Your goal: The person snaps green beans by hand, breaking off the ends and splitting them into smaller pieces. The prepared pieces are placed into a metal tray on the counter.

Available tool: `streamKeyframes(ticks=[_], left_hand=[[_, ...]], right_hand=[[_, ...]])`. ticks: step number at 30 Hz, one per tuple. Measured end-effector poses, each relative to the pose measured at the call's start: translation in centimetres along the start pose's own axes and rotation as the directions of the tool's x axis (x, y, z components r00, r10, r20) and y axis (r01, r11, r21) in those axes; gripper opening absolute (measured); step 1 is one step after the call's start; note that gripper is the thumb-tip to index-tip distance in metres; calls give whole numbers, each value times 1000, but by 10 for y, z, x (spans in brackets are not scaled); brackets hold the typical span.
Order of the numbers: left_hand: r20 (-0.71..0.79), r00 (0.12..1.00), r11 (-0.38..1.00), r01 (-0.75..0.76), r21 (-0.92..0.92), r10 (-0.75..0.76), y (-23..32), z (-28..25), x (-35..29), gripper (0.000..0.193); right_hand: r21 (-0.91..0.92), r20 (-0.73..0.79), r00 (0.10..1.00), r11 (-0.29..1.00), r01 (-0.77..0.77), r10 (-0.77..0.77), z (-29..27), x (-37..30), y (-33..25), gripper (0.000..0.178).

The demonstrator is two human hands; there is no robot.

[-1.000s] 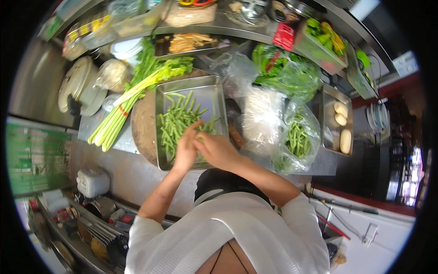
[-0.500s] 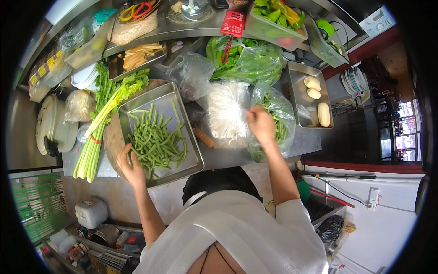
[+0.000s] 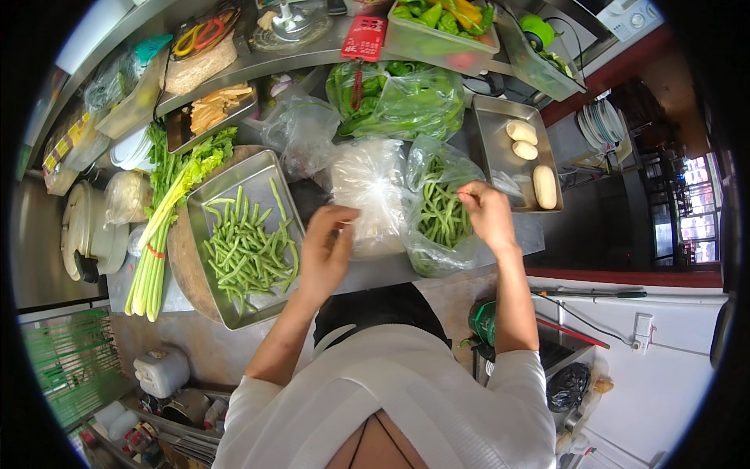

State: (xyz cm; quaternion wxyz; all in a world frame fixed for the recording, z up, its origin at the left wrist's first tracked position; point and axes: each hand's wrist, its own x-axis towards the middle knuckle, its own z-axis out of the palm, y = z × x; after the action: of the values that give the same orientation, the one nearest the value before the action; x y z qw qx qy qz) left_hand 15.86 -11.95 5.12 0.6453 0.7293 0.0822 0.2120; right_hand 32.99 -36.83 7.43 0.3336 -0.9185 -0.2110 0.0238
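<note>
A clear plastic bag (image 3: 439, 254) of green beans (image 3: 444, 213) stands with its mouth spread apart near the counter's front edge. At its right rim my right hand (image 3: 494, 217) has thumb and fingers pinched on the plastic. My left hand (image 3: 325, 248) hovers empty between the bean tray and a full plastic bag of white contents (image 3: 366, 187), its fingers bent but apart. More green beans (image 3: 251, 254) lie in a loose heap in a metal tray (image 3: 199, 199), which rests partly on a round wooden board (image 3: 186, 258).
Celery (image 3: 154, 270) tied with a red band lies left of the tray. Behind are a bag of green peppers (image 3: 422, 102) and a red packet (image 3: 364, 37). A metal tray (image 3: 492, 129) with pale peeled vegetables (image 3: 544, 187) sits to the right. A lidded pot (image 3: 82, 227) stands far left.
My left hand has left the bean tray's edge and moved right, toward the white bag. My right hand has shifted to the bean bag's right rim, and the bag's mouth is wider.
</note>
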Motion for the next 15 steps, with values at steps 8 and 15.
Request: streamKeyframes(ticks=[8, 15], left_hand=[[344, 939, 992, 14, -124, 29, 16, 98, 54, 38], [444, 895, 933, 194, -303, -42, -5, 91, 65, 24]], right_hand=[[414, 26, 998, 910, 40, -56, -60, -19, -47, 12], [-62, -186, 956, 974, 217, -225, -56, -6, -40, 18]])
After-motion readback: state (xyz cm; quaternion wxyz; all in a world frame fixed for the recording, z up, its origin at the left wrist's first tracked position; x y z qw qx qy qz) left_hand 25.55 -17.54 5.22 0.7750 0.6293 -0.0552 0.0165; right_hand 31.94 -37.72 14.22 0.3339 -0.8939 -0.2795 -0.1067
